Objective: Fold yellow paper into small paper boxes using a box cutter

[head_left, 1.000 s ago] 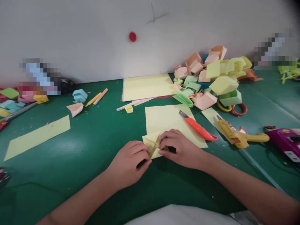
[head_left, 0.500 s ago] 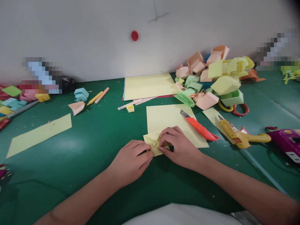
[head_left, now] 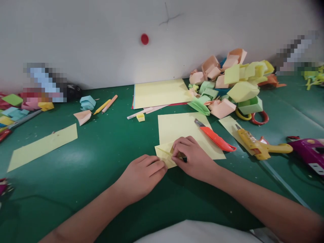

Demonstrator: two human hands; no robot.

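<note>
A small folded piece of pale yellow paper (head_left: 165, 151) lies at the near edge of a larger yellow sheet (head_left: 177, 128) on the green table. My right hand (head_left: 188, 153) pinches a fold at its right side between thumb and fingers. With fingers close together, my left hand (head_left: 148, 172) holds the paper's lower left edge down; its thumb is mostly hidden. An orange utility knife (head_left: 215, 135), blade out, rests on the larger sheet just beyond my right hand.
Right of the sheet lie a yellow glue gun (head_left: 260, 145), a purple tool (head_left: 310, 153) and scissors (head_left: 260, 118). Folded paper boxes (head_left: 233, 84) are heaped behind. A stack of yellow sheets (head_left: 162, 93) sits by the wall. A paper strip (head_left: 43, 146) lies left.
My left fingers have flattened and slid slightly right along the paper's edge. The fold between my hands looks flatter. My right hand stays pinched in nearly the same place.
</note>
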